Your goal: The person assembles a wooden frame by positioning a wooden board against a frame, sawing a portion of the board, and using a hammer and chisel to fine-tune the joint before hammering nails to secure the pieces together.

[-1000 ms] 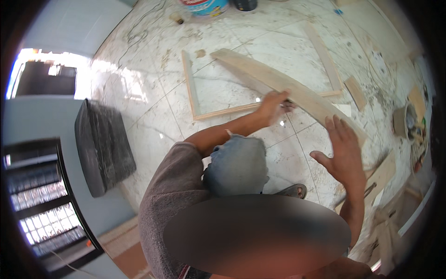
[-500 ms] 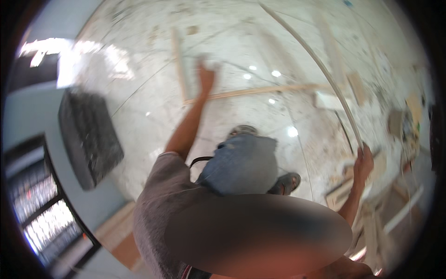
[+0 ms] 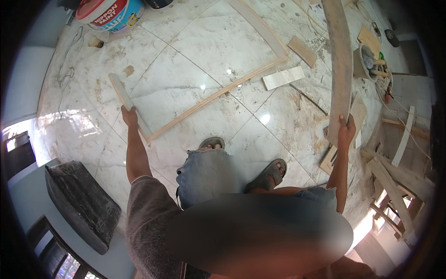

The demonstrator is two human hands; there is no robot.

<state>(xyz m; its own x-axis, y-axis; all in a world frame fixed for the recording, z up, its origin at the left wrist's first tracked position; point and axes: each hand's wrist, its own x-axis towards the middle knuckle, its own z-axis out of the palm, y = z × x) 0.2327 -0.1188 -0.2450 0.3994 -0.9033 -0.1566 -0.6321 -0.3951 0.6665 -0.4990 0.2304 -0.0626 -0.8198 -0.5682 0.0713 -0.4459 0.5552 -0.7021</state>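
Observation:
A three-sided wooden frame of narrow boards rests on the tiled floor, standing on edge. My left hand is closed around its short left board, partway along, with the fingertips partly hidden. On the right, my right hand grips a long wooden plank near its lower end, thumb on the broad face. The plank slants away toward the top of the view, where its far end is cut off. Both hands are well apart, on either side of my legs.
A paint bucket stands far left. Short wood offcuts and a thin dark rod lie near the frame. Farther right are a tool bucket, a cord and stacked timber. A black tub leans at left.
My left hand has come down from above the floor onto the frame's left board. The plank in my right hand has turned from its thin edge to its broad face. The whole view has swung.

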